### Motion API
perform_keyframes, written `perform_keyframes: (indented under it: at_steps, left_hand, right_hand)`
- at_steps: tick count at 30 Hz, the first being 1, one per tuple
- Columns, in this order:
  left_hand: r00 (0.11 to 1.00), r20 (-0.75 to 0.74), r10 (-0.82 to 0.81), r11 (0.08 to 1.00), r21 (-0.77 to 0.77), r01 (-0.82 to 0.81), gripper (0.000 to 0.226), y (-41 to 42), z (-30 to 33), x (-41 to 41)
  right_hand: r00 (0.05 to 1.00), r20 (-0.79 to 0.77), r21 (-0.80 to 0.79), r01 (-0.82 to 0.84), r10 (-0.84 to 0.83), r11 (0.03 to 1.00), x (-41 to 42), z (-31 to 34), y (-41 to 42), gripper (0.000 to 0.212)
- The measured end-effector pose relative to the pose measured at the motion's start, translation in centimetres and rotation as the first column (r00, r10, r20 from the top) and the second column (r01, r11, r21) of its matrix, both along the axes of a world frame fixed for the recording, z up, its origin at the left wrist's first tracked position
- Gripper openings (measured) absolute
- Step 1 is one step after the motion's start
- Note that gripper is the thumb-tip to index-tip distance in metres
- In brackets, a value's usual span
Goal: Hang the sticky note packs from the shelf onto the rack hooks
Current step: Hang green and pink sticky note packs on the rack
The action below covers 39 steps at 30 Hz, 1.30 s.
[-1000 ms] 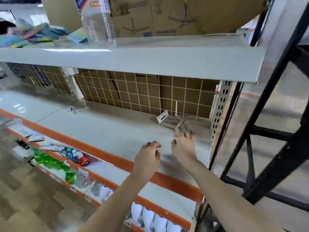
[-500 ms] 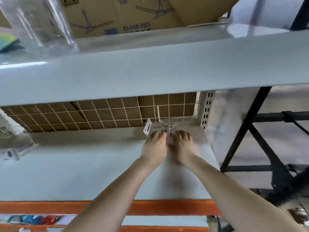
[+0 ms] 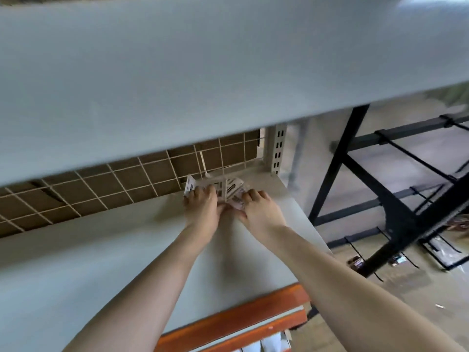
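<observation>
Both my hands are at the back right corner of the shelf [image 3: 101, 262], on the packs [image 3: 228, 188]. The left hand [image 3: 201, 209] lies on the left of the little heap with its fingers curled over it; the right hand [image 3: 261, 212] is on the right side, fingers bent down onto the packs and the thumb tucked toward the left hand. Whether either hand has really closed round a pack I cannot tell; the picture is blurred there. The packs lie flat in a loose fan, touching the wire grid [image 3: 142, 179] at the back, with brown board behind it.

The upper shelf [image 3: 203, 72] fills the top half of my view and hangs low over the reach, hiding most of the grid. Just right of the packs stands the slotted post [image 3: 276, 151]. An orange edge [image 3: 236, 323] runs along the front of the shelf under my forearms.

Off to the right, well apart from the packs, is the black rack [image 3: 396, 204], its hooks [image 3: 416, 158] sticking out, a few goods hanging low on it. Beyond it lies a pale floor [image 3: 406, 308].
</observation>
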<state>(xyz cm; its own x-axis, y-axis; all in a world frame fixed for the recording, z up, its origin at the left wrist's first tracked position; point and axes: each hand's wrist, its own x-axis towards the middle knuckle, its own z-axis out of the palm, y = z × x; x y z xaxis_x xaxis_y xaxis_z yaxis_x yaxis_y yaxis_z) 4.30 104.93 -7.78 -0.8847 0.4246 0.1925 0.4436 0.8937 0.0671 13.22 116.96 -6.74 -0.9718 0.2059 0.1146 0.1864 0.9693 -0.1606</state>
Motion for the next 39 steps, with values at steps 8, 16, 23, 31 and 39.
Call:
perform_keyframes:
  at_steps: [8, 16, 23, 31, 39]
  left_hand:
    - [0.994, -0.107, -0.023, 0.971, 0.236, 0.048, 0.018, -2.7, 1.3, 2.0]
    - [0.717, 0.683, -0.138, 0.146, 0.730, -0.667, 0.011, -6.3, 3.0, 4.5]
    - [0.326, 0.630, -0.705, -0.229, 0.232, -0.945, 0.009, -8.6, 4.4, 7.7]
    - [0.322, 0.584, -0.745, 0.004, 0.487, -0.873, 0.038, -7.8, 3.9, 10.5]
    - [0.572, 0.613, -0.545, 0.130, 0.736, -0.665, 0.053, -5.1, 4.1, 13.4]
  right_hand:
    - [0.995, -0.066, -0.024, 0.068, -0.070, 0.997, 2.0, 1.7, 0.3, 0.037]
    - [0.877, -0.069, -0.874, 0.178, -0.476, 0.453, 4.3, 3.1, 0.2, 0.034]
    - [0.855, 0.208, -0.972, 0.128, -0.475, -0.196, 6.4, 2.3, -1.9, 0.015]
    - [0.904, 0.215, -0.943, 0.094, -0.370, -0.318, 8.0, 2.9, -3.8, 0.009]
    - [0.890, 0.124, -0.985, 0.056, -0.439, -0.166, 10.4, 3.8, -2.9, 0.044]
